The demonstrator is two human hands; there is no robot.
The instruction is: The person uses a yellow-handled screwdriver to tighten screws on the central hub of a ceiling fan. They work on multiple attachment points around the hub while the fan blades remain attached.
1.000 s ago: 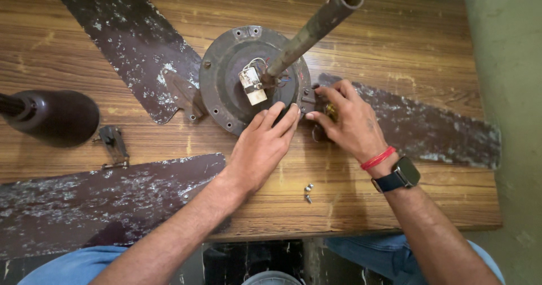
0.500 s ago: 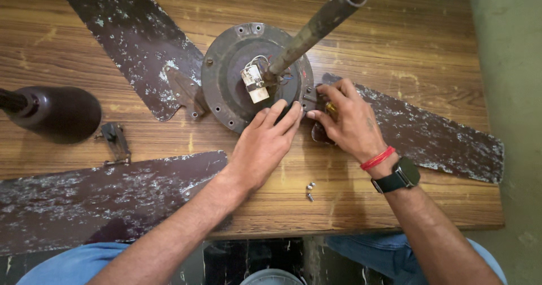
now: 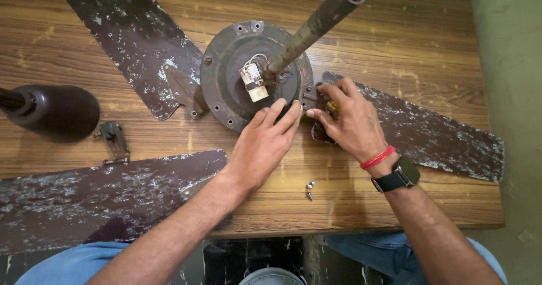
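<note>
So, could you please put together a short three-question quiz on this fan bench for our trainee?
1. True or false: the left hand rests its fingers on the rim of the fan motor housing.
2. Which lies loose on the wooden table nearest the person? A) two small screws B) a hammer C) a coil of wire
3. What does the right hand wear at the wrist?

Key: 1 true. 2 A. 3 A red band and a dark wristwatch.

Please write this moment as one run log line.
left hand: on fan motor housing | right hand: at blade bracket | loose screws: on table
</note>
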